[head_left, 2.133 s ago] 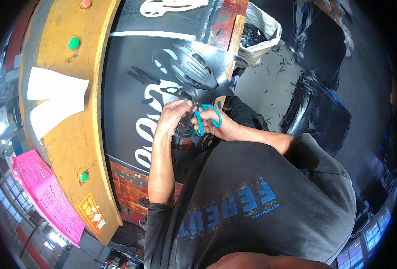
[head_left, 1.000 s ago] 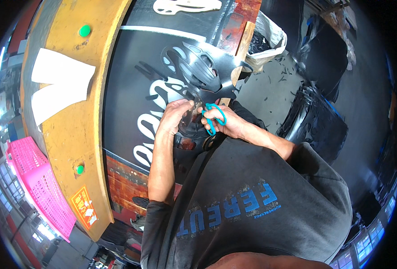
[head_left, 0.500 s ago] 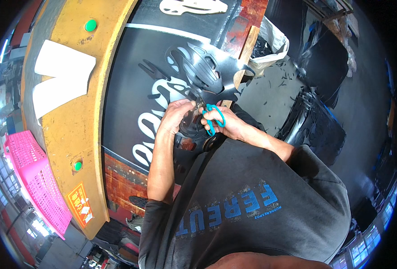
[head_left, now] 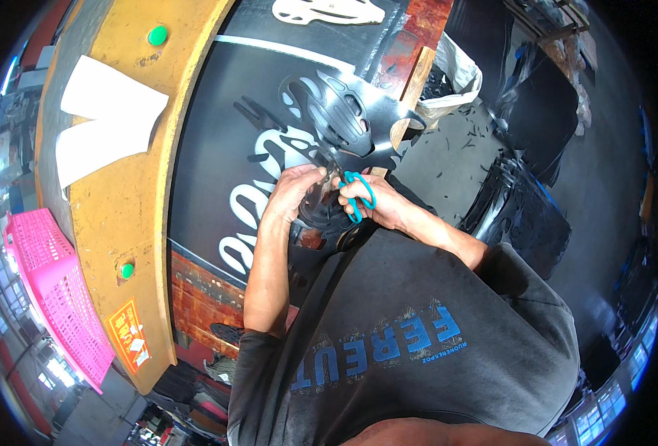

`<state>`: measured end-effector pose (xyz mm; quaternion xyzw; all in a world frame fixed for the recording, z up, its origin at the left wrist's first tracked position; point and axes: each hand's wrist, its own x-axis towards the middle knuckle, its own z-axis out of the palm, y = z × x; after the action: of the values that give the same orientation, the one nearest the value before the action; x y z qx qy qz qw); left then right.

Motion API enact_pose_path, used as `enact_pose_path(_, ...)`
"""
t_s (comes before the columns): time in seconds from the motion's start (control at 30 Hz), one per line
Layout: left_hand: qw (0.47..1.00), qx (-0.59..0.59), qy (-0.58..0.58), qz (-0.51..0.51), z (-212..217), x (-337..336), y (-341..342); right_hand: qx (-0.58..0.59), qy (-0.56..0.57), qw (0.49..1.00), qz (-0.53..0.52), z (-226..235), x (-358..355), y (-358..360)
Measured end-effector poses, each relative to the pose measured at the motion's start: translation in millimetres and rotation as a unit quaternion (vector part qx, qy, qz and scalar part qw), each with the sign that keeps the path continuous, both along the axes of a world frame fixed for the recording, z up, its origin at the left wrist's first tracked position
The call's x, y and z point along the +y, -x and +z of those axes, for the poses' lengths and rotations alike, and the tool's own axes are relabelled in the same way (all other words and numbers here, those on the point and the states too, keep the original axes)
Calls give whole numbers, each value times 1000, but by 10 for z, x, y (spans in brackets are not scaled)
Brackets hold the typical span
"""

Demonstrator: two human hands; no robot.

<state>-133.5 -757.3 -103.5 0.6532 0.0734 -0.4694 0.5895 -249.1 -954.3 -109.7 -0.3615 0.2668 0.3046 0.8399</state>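
Scissors [head_left: 357, 195] have edged forward along the black cut-out sheet [head_left: 344, 119], right hand [head_left: 379, 206] gripping the teal handles, left hand [head_left: 293, 193] still pinching its edge.

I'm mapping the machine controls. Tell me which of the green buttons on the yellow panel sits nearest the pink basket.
The lower green button, just above the orange sticker; the other green button sits up by the white paper sheets.

A yellow machine frame [head_left: 132, 186] with two green buttons [head_left: 157, 34] carries white paper sheets [head_left: 106, 119] and an orange sticker [head_left: 130, 334], a pink plastic basket [head_left: 54, 293] stands at its left, and a white sack [head_left: 459, 82] of black offcuts sits on the scrap-strewn floor [head_left: 455, 160].
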Motion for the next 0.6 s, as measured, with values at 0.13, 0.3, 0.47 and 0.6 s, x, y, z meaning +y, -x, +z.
enact_pose_path(0.13, 1000, 13, 9, 8, 26, 0, 7, -7, 13, 1000, 15, 21, -9, -5)
enact_pose_path(0.3, 1000, 20, 19, 14, 45, -12, 8, 12, 25, 999, 23, 28, -20, -46)
enact_pose_path(0.47, 999, 19, 25, 16, 52, -13, 14, -28, 34, 999, 30, 7, -24, -64)
enact_pose_path(0.6, 999, 25, 42, 19, 59, 0, 8, -20, 47, 998, 23, 17, -18, -50)
